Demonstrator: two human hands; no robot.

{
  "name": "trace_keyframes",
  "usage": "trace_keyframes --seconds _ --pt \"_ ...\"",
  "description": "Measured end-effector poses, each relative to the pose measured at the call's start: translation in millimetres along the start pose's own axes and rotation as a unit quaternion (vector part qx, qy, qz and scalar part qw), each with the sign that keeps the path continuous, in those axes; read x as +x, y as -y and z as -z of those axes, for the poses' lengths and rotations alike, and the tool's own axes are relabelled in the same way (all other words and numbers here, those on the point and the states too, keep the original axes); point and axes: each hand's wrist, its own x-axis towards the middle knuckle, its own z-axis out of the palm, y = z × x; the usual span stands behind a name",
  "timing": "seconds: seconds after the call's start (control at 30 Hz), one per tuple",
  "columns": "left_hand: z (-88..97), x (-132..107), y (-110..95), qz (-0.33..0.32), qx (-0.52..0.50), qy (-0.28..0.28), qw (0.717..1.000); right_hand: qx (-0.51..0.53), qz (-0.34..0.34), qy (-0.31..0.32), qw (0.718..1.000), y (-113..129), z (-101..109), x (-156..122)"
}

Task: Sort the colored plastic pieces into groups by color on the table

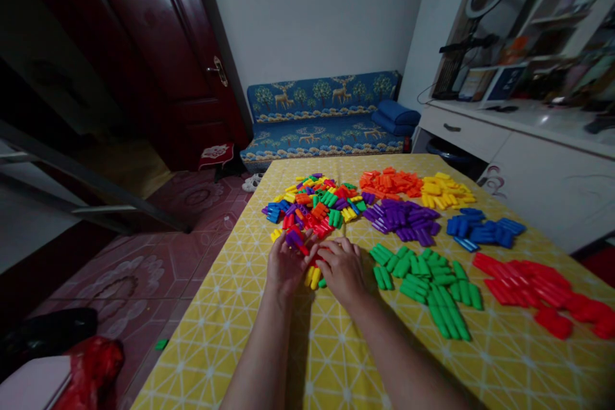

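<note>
Palm turned up, my left hand (284,267) holds purple and red plastic tube-shaped blocks (295,240) between thumb and fingers. My right hand (344,267) meets it, fingers curled and bent inward; a bit of red shows by its fingertips, but what they grip is hidden. Just beyond both hands lies a mixed-colour heap of the same blocks (321,198). Yellow blocks (312,277) rest on the cloth between my wrists. Right of my right hand spreads a pile of green blocks (427,275), some joined in rows.
Sorted piles of purple (401,219), orange (390,182), yellow (444,191), blue (485,229) and red blocks (538,288) lie across the yellow patterned tablecloth (317,359). Beyond the table stands a blue sofa (317,134); a white dresser (480,134) is at right. One green block (162,344) lies on the floor.
</note>
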Motion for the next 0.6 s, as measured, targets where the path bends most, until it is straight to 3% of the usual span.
trace_keyframes --seconds 0.2,0.4,0.5,0.6 --pt "-2.6 2 6 -0.025 0.048 0.012 0.998 -0.019 -0.009 0.001 1.000 -2 -6 -1" --pt "-3.2 2 14 -0.096 0.121 0.007 0.988 0.031 0.048 -0.010 0.998 -4 -4 -5" --pt "-6.5 0 15 -0.141 0.191 -0.026 0.971 0.056 0.040 -0.064 0.996 -8 -3 -5" --pt "-10.6 -2 16 -0.178 0.282 -0.046 0.942 0.138 -0.026 -0.178 0.974 -15 -2 -5"
